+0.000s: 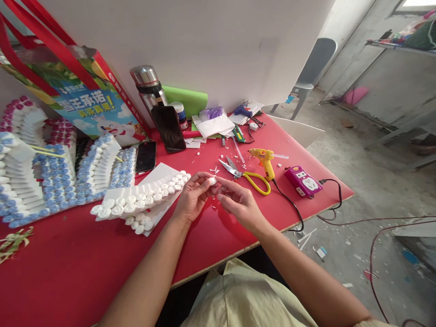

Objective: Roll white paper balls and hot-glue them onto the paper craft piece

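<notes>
A small white rolled rosette (212, 180) sits pinched between the thumb and fingers of my left hand (196, 195). My right hand (240, 202) comes in from the other side, its index fingertip at the rosette and its thumb apart, lower down. To the left of my hands lies a white piece edged with rows of similar white rosettes (129, 205), on top of a white sheet. Yellow-handled scissors (254, 181) lie open-bladed just beyond my right hand. A yellow glue gun (265, 161) stands behind them, its cord running toward the table edge.
On the red table (85, 268) are a purple power socket (302, 181), two phones, one leaning on a steel thermos (146, 86), and paper scraps. Blue-and-white rosette pieces (57, 181) and a printed bag (98, 100) stand left. Cables cross the floor at right.
</notes>
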`<action>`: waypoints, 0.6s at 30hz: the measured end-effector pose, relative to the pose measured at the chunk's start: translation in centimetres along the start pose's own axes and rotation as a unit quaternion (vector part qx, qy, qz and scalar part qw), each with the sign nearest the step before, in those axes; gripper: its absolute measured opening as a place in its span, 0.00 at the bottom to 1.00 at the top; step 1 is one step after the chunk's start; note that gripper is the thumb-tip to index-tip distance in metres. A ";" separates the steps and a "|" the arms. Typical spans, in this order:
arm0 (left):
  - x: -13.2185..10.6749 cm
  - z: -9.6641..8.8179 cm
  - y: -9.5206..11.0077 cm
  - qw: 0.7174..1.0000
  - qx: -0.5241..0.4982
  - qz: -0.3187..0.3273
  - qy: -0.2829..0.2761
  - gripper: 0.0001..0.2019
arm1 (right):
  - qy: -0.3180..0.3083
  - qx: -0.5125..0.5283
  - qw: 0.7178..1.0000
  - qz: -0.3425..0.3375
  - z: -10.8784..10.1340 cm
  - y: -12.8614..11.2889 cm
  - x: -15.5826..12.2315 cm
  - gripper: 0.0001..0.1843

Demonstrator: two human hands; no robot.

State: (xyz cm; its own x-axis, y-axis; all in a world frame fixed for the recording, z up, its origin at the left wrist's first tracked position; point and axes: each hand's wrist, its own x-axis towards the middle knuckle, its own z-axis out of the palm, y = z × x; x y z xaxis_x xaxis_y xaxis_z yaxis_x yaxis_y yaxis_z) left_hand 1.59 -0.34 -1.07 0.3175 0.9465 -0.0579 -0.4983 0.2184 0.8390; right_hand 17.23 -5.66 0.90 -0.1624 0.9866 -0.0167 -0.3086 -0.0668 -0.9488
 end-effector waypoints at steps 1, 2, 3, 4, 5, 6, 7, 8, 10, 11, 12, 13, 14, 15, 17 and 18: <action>0.0 -0.1 0.0 1.000 -0.005 -0.001 0.002 0.08 | -0.003 0.006 1.000 0.002 0.0 0.0 0.0 0.27; 0.0 -0.1 -0.1 1.000 -0.007 -0.001 0.003 0.08 | -0.006 0.009 1.000 0.004 0.0 0.1 0.1 0.27; 0.0 -0.2 -0.1 1.000 -0.006 -0.002 0.003 0.08 | -0.009 0.010 1.000 0.003 0.0 0.1 0.1 0.27; 0.0 -0.2 -0.1 1.000 -0.003 -0.003 0.002 0.08 | -0.012 0.006 1.000 0.001 -0.1 0.3 0.1 0.27; 0.0 -0.2 0.0 1.000 0.001 -0.005 0.000 0.08 | -0.012 -0.005 1.000 -0.004 -0.1 0.4 0.1 0.27; 0.0 -0.2 0.0 1.000 0.007 -0.007 -0.002 0.07 | -0.010 -0.024 1.000 -0.013 -0.2 0.5 0.1 0.26; -0.1 -0.1 0.1 1.000 0.013 -0.009 -0.003 0.07 | -0.007 -0.052 0.998 -0.024 -0.3 0.7 0.1 0.26; -0.1 -0.1 0.1 1.000 0.018 -0.011 -0.003 0.07 | -0.003 -0.087 0.996 -0.037 -0.4 0.8 0.1 0.24; -0.1 0.0 0.2 1.000 0.026 -0.013 -0.001 0.06 | 0.003 -0.162 0.985 -0.057 -0.7 0.9 0.1 0.23; -0.1 0.1 0.3 0.999 0.028 -0.016 0.000 0.07 | 0.005 -0.195 0.979 -0.065 -0.8 0.9 0.1 0.22; -0.1 0.1 0.3 0.999 0.030 -0.019 0.000 0.07 | 0.006 -0.225 0.972 -0.073 -0.9 0.8 0.0 0.21; -0.1 0.1 0.3 0.999 0.032 -0.022 0.000 0.07 | 0.008 -0.255 0.963 -0.083 -1.0 0.7 0.0 0.21; -0.1 0.1 0.3 0.999 0.034 -0.025 0.000 0.07 | 0.009 -0.287 0.953 -0.096 -1.1 0.6 0.0 0.21; -0.1 0.2 0.3 0.999 0.036 -0.027 0.000 0.08 | 0.010 -0.317 0.942 -0.110 -1.2 0.5 0.0 0.21; 0.0 0.2 0.3 0.999 0.041 -0.030 0.003 0.08 | 0.010 -0.355 0.925 -0.138 -1.4 0.3 0.0 0.22; 0.0 0.3 0.3 0.999 0.042 -0.031 0.005 0.09 | 0.011 -0.357 0.923 -0.144 -1.5 0.3 0.1 0.22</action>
State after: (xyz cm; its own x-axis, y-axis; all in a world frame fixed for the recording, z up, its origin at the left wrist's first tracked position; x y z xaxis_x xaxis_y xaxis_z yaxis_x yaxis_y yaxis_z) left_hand 1.62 -0.36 -0.66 0.3373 0.9342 -0.1165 -0.4078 0.2565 0.8763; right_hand 18.54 -5.40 0.16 -0.1492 0.9513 0.2698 0.3619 0.3065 -0.8804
